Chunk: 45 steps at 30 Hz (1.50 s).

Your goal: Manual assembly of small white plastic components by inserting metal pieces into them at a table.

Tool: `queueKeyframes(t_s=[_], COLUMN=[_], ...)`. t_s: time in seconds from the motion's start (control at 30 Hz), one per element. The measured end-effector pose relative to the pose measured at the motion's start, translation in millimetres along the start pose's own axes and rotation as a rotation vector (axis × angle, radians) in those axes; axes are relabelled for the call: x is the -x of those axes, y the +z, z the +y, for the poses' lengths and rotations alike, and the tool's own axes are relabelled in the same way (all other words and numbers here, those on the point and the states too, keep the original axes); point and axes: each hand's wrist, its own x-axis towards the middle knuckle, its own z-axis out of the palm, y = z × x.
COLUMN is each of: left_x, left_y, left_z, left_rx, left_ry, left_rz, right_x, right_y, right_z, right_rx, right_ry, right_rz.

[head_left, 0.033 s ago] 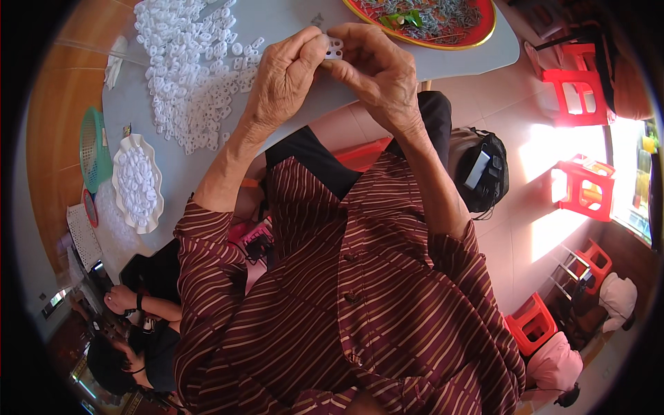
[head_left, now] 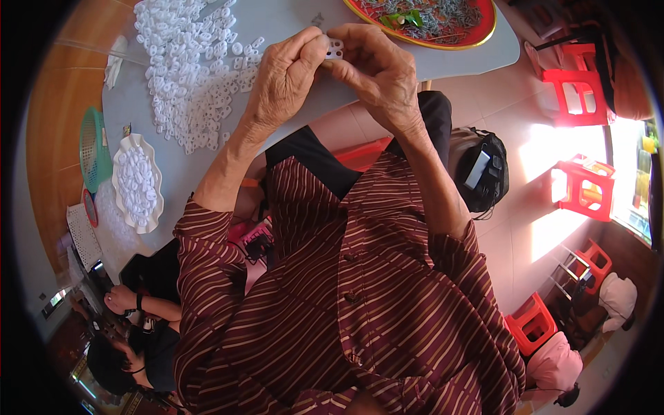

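Note:
Over the table's near edge, my left hand (head_left: 289,72) pinches a small white plastic piece with holes (head_left: 334,49) between thumb and bent fingers. From the other side my right hand (head_left: 377,72) grips the same piece, its thumb below and fingers curled above. My fingers cover part of the piece. Left of my hands spreads a large heap of small white plastic pieces (head_left: 181,66), many with holes. Beyond my right hand, a round red tray with a gold rim (head_left: 465,45) holds many thin grey metal pieces and a bit of green and yellow.
A scalloped white dish (head_left: 160,181) of white pieces stands on the grey table (head_left: 456,67) at left, near a green basket (head_left: 90,149). Another person's hand (head_left: 122,299) shows at lower left. Red stools (head_left: 588,188) and a black bag (head_left: 492,176) are at right.

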Motion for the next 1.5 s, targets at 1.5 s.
queueKeyframes(t_s=[1.5], left_x=[3], left_y=[8], left_z=[-9], left_rx=[0.139], left_ry=[-0.062], left_rz=[0.023], right_x=[-1], right_y=[0], right_z=[-1], right_rx=[-0.04], right_ry=[0.003], right_rz=[-0.074])
